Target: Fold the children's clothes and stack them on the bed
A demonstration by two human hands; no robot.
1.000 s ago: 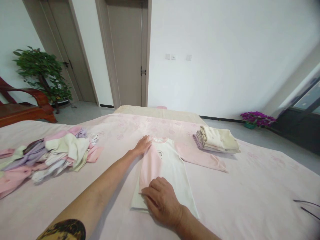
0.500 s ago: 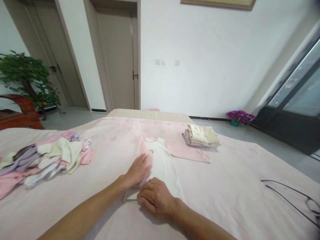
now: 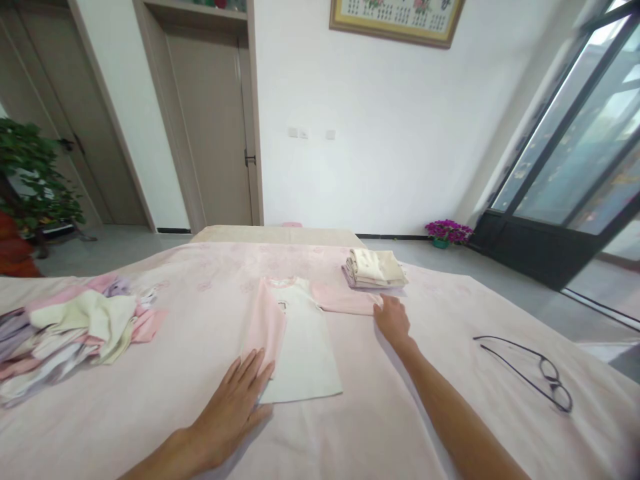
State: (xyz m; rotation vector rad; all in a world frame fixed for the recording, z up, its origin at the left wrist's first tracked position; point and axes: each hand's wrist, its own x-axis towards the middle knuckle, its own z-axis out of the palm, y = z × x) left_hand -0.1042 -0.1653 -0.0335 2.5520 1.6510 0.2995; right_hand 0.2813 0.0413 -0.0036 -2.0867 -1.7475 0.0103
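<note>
A small white long-sleeved shirt (image 3: 306,347) with pink sleeves lies flat in front of me. One sleeve is folded down along its left side, and the other sticks out to the right. My left hand (image 3: 233,400) rests flat with fingers stretched, over the lower end of the folded sleeve near the hem. At the cuff of the outstretched pink sleeve (image 3: 345,301), my right hand (image 3: 393,320) has its fingers closed on the cloth. A stack of folded clothes (image 3: 377,268) sits just beyond that sleeve.
A loose heap of clothes (image 3: 95,320) lies at the left on the pink bedcover (image 3: 200,353). Eyeglasses (image 3: 543,373) with open temples lie at the right. Past the far edge are a beige surface (image 3: 280,235) and a purple flowering plant (image 3: 447,232) on the floor.
My right hand has moved from the shirt's hem to the right sleeve's cuff. My left hand has slid down toward the hem and flattened out. The view has shifted right.
</note>
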